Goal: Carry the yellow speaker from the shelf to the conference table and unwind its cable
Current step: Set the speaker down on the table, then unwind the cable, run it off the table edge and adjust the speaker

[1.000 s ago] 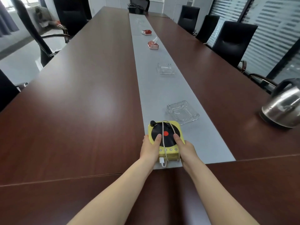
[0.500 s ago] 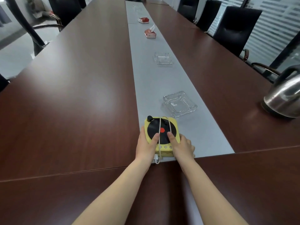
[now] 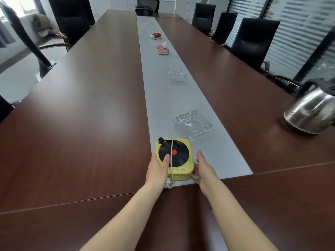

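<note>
Yellow speaker (image 3: 174,156) sits on the worktop's (image 3: 90,115) grey strip. Your left hand (image 3: 158,169) grips its side, thumb on top; your right hand (image 3: 203,169) pinches the white cable (image 3: 194,142) loop.

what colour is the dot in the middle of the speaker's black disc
Red, at the centre of the yellow speaker's black disc, clear in the head view.

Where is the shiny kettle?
In the head view, the kettle stands on the brown table at the far right, well beyond the right hand and the nearer glass ashtray.
</note>
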A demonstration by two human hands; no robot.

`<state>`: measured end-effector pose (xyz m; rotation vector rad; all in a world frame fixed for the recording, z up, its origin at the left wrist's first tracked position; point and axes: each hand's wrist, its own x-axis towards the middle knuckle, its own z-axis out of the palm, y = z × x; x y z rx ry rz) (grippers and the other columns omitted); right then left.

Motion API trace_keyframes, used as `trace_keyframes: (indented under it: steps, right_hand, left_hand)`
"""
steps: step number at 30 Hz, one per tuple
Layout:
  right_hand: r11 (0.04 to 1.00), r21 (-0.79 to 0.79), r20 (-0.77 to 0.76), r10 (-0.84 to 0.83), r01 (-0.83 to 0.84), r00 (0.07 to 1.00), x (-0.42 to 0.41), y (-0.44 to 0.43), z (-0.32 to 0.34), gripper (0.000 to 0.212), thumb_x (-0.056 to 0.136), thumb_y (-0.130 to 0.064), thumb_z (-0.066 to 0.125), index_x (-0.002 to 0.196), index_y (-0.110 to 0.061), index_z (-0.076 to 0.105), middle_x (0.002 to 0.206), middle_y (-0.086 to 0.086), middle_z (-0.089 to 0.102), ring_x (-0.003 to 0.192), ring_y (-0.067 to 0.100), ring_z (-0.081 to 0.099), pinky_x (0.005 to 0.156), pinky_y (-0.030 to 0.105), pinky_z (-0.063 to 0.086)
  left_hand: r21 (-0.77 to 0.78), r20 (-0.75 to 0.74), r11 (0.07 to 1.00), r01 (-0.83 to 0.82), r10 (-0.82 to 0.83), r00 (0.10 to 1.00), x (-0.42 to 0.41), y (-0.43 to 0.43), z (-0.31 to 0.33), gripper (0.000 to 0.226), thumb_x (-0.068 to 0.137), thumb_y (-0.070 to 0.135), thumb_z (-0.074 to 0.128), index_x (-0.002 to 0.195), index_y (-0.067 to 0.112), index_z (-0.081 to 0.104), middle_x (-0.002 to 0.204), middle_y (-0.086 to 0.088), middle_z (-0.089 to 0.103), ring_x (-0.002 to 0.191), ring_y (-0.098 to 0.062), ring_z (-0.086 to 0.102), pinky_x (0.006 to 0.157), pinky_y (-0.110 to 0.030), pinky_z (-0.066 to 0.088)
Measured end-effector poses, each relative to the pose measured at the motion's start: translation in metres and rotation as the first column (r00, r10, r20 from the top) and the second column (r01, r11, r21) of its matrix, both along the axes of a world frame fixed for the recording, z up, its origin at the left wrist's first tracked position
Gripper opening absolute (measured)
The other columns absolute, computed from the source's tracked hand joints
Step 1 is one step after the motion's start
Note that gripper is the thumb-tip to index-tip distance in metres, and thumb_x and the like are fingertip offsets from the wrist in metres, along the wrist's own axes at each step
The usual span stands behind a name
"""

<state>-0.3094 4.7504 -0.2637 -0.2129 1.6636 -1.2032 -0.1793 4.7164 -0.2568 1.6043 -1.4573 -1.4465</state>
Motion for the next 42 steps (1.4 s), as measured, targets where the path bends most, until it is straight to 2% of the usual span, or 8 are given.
trace_keyframes:
  steps: [7,11,18,24,31,37,40,42]
  right_hand:
    - [0.972,-0.212,-0.001,-0.108,0.105,0.994,0.008,0.014,-0.005,0.044,0.101,-0.035,0.036,0.139,-0.017,0.045,0.139,0.005,0.053,0.129,0.019,0.049,0.106,0.036,0.037]
    - [0.961,-0.267,-0.13,-0.105,0.067,0.986,0.008,0.016,-0.002,0.028,0.101,-0.023,0.04,0.116,-0.017,0.062,0.121,-0.003,0.063,0.115,0.011,0.054,0.083,0.021,0.041]
    - [0.925,-0.352,-0.099,-0.189,0.144,0.977,0.006,0.014,0.002,0.022,0.095,-0.01,0.051,0.08,-0.016,0.066,0.082,0.0,0.065,0.08,0.011,0.059,0.071,0.02,0.044]
    - [0.925,-0.364,-0.131,-0.168,0.11,0.977,0.003,0.013,0.006,0.028,0.093,-0.014,0.058,0.066,-0.009,0.065,0.053,-0.002,0.053,0.051,0.01,0.041,0.054,0.021,0.039]
    - [0.926,-0.365,-0.147,-0.156,0.093,0.977,-0.014,0.015,0.029,0.026,0.093,-0.011,0.057,0.067,-0.007,0.06,0.058,0.005,0.052,0.031,0.001,0.033,0.034,0.015,0.032]
    - [0.952,-0.306,-0.147,-0.076,0.028,0.986,-0.029,0.012,0.051,0.024,0.092,-0.015,0.059,0.07,-0.005,0.059,0.052,0.002,0.052,0.026,0.002,0.026,0.029,0.013,0.019]
    - [0.951,-0.308,-0.099,-0.072,0.038,0.992,-0.037,0.014,0.06,0.019,0.091,-0.014,0.061,0.074,-0.004,0.061,0.063,0.004,0.057,0.029,0.003,0.034,0.029,0.014,0.024]
    - [0.945,-0.321,-0.041,-0.084,0.067,0.996,-0.041,0.019,0.064,0.013,0.09,-0.01,0.06,0.078,-0.004,0.06,0.065,0.005,0.057,0.033,0.004,0.041,0.031,0.014,0.029]
  left_hand:
    - [-0.231,-0.057,0.965,-0.12,0.11,0.992,-0.009,0.009,0.009,0.034,0.096,0.027,0.05,0.127,0.014,0.056,0.126,0.008,0.052,0.124,-0.012,0.046,0.09,-0.018,0.032]
    - [-0.164,-0.116,0.983,-0.078,0.06,0.991,-0.023,0.012,0.014,0.024,0.095,0.027,0.051,0.109,0.015,0.066,0.093,0.012,0.062,0.086,-0.002,0.056,0.065,-0.005,0.038]
    - [-0.089,-0.232,0.994,-0.056,0.034,0.972,-0.051,0.014,0.016,0.02,0.093,0.024,0.054,0.096,0.013,0.07,0.092,-0.002,0.069,0.09,-0.019,0.062,0.085,-0.032,0.048]
    - [0.282,-0.489,0.958,0.047,0.102,0.866,-0.068,0.01,0.017,0.029,0.097,0.019,0.048,0.073,0.009,0.059,0.066,-0.006,0.052,0.058,-0.016,0.047,0.06,-0.027,0.04]
    - [0.229,-0.471,0.956,0.183,-0.055,0.88,-0.079,0.002,0.025,0.022,0.094,0.024,0.048,0.088,0.021,0.069,0.082,0.001,0.065,0.078,-0.012,0.057,0.075,-0.036,0.043]
    - [0.252,-0.528,0.949,0.191,-0.031,0.849,-0.085,0.002,0.031,0.019,0.096,0.028,0.046,0.093,0.026,0.065,0.086,0.008,0.066,0.085,-0.007,0.062,0.064,-0.03,0.039]
    - [0.294,-0.615,0.932,0.214,0.013,0.788,-0.092,0.007,0.035,0.017,0.097,0.023,0.049,0.087,0.022,0.062,0.074,0.005,0.06,0.072,-0.011,0.059,0.069,-0.037,0.051]
    - [0.329,-0.662,0.922,0.203,0.072,0.746,-0.098,0.011,0.039,0.013,0.096,0.02,0.051,0.089,0.017,0.062,0.073,0.002,0.057,0.061,-0.011,0.055,0.056,-0.029,0.053]
